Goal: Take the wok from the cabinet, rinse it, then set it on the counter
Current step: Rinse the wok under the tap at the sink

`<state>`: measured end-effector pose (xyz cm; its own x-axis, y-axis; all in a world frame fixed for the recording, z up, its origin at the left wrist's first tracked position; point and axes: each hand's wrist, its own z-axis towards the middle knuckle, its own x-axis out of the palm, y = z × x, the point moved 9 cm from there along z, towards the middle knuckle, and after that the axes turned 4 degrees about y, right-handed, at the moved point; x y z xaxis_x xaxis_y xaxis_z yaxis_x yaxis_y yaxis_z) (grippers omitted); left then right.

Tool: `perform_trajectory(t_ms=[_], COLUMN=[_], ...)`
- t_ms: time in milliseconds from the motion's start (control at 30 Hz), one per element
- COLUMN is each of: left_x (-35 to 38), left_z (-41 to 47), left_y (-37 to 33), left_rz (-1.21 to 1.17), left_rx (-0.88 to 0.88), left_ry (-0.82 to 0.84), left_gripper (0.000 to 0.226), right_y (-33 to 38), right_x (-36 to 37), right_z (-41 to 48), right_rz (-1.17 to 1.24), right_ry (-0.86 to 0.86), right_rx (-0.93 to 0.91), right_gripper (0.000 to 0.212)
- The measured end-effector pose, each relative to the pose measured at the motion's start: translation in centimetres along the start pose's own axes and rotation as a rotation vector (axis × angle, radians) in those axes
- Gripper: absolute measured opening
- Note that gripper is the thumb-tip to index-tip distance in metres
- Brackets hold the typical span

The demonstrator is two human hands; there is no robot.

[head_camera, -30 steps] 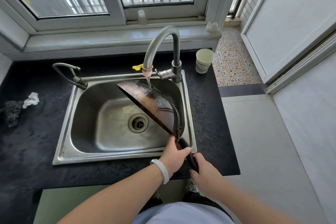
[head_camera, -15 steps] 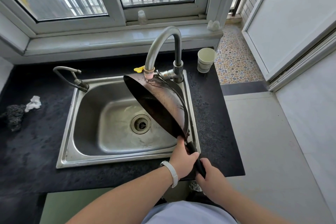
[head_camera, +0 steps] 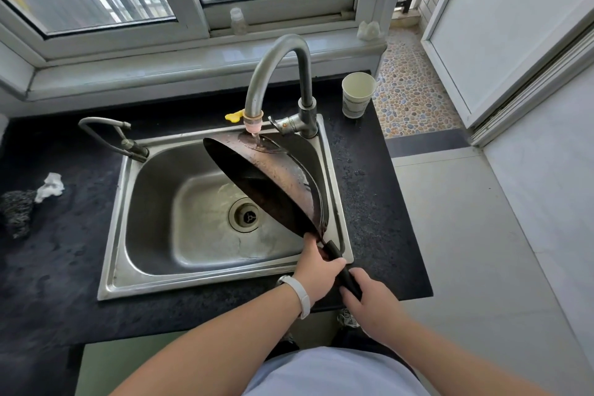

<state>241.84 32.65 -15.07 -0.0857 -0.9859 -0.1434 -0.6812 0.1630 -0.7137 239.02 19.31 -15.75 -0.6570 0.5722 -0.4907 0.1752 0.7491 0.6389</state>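
A dark counter (head_camera: 58,267) holds a steel sink (head_camera: 180,270) below a window, and a wok (head_camera: 283,183) is tipped steeply on edge over the basin, its outer side under a thin stream from the curved faucet (head_camera: 276,64). Left hand (head_camera: 318,273) and right hand (head_camera: 373,302) are both closed around its black handle (head_camera: 340,267). The rinse looks under way; setting the wok on the counter remains.

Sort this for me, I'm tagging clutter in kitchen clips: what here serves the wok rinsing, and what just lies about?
In use:
wok, tilted under the running faucet
sink
left hand and right hand, both on the wok's handle

Lying about:
paper cup
steel scrubber
crumpled tissue
small side tap
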Motion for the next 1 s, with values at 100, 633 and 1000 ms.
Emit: perform_trajectory(t_ms=[100, 633, 1000], left_x=[0.1, 0.3, 0.4], left_z=[0.2, 1.8, -0.1], left_y=[0.6, -0.1, 0.3], left_rz=[-0.092, -0.367, -0.26], left_rx=[-0.044, -0.147, -0.183], left_ry=[0.001, -0.033, -0.081], left_gripper=[0.057, 0.035, 0.018], right_y=[-0.2, -0.1, 0.1], right_x=[0.1, -0.8, -0.9], right_z=[0.0, -0.1, -0.3], right_rz=[0.009, -0.071, -0.155], right_ry=[-0.004, -0.028, -0.031], right_rx=[-0.001, -0.055, -0.08], right_gripper=[0.013, 0.014, 0.015])
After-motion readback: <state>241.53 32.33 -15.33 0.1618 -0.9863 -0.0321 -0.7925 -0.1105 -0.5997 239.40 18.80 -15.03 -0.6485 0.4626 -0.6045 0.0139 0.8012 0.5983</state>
